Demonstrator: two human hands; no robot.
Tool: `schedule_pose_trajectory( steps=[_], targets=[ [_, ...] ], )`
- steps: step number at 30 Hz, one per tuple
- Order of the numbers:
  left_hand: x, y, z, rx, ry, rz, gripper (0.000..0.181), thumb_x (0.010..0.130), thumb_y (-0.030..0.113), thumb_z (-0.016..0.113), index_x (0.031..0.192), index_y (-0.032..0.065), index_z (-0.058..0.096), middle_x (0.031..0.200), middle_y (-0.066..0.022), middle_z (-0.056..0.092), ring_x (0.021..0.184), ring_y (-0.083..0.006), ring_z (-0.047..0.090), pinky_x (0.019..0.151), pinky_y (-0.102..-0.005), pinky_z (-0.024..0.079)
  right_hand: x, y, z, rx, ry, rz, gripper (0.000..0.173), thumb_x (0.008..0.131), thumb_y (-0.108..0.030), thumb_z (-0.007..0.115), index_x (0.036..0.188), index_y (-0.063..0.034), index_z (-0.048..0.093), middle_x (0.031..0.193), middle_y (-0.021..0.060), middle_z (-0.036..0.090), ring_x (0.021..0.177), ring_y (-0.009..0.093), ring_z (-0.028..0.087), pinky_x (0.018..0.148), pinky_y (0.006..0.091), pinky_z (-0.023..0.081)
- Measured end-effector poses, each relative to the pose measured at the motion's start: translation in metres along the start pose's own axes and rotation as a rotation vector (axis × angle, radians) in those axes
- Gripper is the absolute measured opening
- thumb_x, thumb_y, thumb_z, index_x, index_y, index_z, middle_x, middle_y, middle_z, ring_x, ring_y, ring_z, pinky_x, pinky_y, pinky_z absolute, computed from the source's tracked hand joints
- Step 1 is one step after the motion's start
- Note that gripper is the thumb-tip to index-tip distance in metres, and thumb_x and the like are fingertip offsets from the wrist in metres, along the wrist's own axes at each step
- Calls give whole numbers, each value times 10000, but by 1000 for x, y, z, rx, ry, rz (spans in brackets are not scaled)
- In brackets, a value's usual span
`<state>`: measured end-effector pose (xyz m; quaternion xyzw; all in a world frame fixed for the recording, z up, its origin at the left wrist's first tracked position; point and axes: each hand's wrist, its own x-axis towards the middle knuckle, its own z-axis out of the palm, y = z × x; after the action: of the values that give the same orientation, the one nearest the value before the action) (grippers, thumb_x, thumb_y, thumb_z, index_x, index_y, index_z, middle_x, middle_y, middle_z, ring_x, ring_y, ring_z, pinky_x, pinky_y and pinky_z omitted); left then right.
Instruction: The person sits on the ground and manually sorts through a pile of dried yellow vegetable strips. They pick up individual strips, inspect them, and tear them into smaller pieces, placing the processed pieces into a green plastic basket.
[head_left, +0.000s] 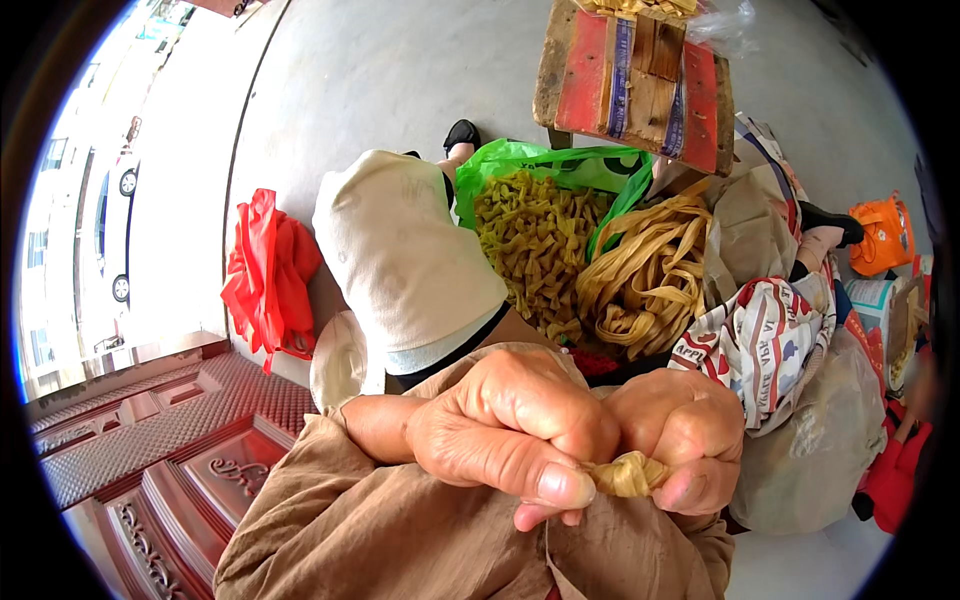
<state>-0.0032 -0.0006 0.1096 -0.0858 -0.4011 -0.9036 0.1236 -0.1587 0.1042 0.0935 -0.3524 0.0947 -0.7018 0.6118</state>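
Note:
Close in front of my chest, a small yellow-tan knot of folded strip is pinched between my two hands. The thumb and fingers of my left hand grip its left end. My right hand is curled, with its thumb against the knot's right side. Just beyond them, between my legs, a green plastic bag stands open with many similar olive-yellow knots in it. Beside these lies a loose heap of long, flat tan strips. The fingers hide part of the held piece.
A worn wooden stool with red panels stands ahead, tan pieces on top. Left lies a red bag, near an ornate red door. At right are a patterned cloth, a translucent plastic bag and an orange bag. Another person's red clothing shows at far right.

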Motion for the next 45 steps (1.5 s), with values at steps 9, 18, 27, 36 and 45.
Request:
schedule_pose_trajectory(
  steps=[9,18,27,36,45],
  targets=[
    [-12,-11,-6,-356,312,-152,328,1069,190,521,781,35,543,726,-90,614,609,-198,637,719,-396,579,-19,22,-14,241,327,119,375,994,-139,590,654,-38,470,597,74,530,500,155,479,477,312,447],
    [-20,-25,-39,1159,262,-223,260,894,163,763,1087,13,672,902,-150,695,800,-302,699,695,-412,540,-41,23,-48,-614,345,517,468,1040,-354,596,701,-32,583,608,0,564,524,57,485,494,215,395],
    [-19,-39,-42,1532,135,-54,201,793,133,778,921,33,658,771,-102,645,696,-321,651,602,-417,510,-46,30,-50,-890,278,476,355,1015,-259,645,772,-2,619,609,87,531,555,90,462,517,299,402],
    [-16,3,1,1454,-348,213,148,787,125,686,798,17,585,704,-38,520,643,-205,592,747,-417,599,-44,8,-6,-699,-160,277,309,917,-167,736,694,-42,564,616,107,528,543,319,566,498,407,435],
    [-22,-2,-8,1357,-260,231,169,756,142,670,795,7,575,758,-72,548,659,-219,586,892,-460,595,-46,10,-7,-344,-92,504,262,954,-124,703,745,-6,597,650,109,563,577,239,598,537,343,451]
  ],
)
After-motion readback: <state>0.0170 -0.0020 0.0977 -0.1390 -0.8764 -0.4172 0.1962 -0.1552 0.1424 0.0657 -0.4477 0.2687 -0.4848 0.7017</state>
